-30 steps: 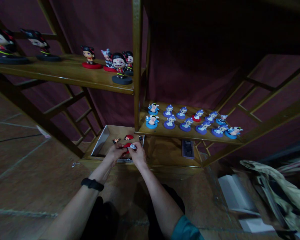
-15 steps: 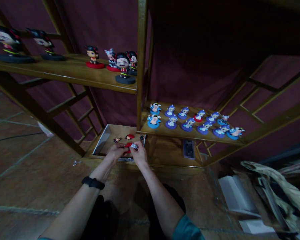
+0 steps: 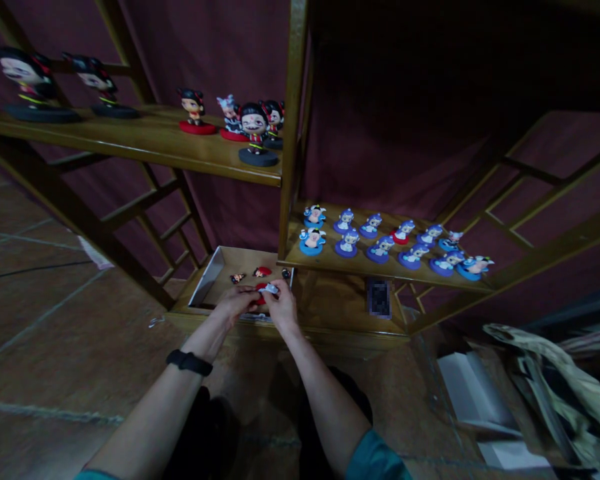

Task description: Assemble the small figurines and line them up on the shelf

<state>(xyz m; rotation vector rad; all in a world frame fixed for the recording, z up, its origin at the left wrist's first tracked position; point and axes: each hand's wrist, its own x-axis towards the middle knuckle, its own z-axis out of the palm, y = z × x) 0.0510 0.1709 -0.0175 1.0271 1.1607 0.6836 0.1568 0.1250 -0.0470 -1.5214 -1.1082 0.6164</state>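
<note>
Over the front of a shallow cardboard box, my two hands meet. Closed at the fingers, my left hand grips a round red base, partly covered by the fingers. My right hand pinches a small white-haired figurine against the top of that base. Whether the figurine is fixed to the base I cannot tell. Behind my hands in the box lie a black-haired figurine, another figurine with a red base and a dark-haired piece.
Several figurines on purple, blue and red bases stand in two rows on the right shelf. Dark-haired figurines stand on the upper left shelf. A wooden post divides the shelves. A blurred dark object lies on the lower board.
The view has shifted slightly, moving the shelves a little to the right. The figurine in my right hand now leans more sideways over the red base. Both hands keep their hold.
</note>
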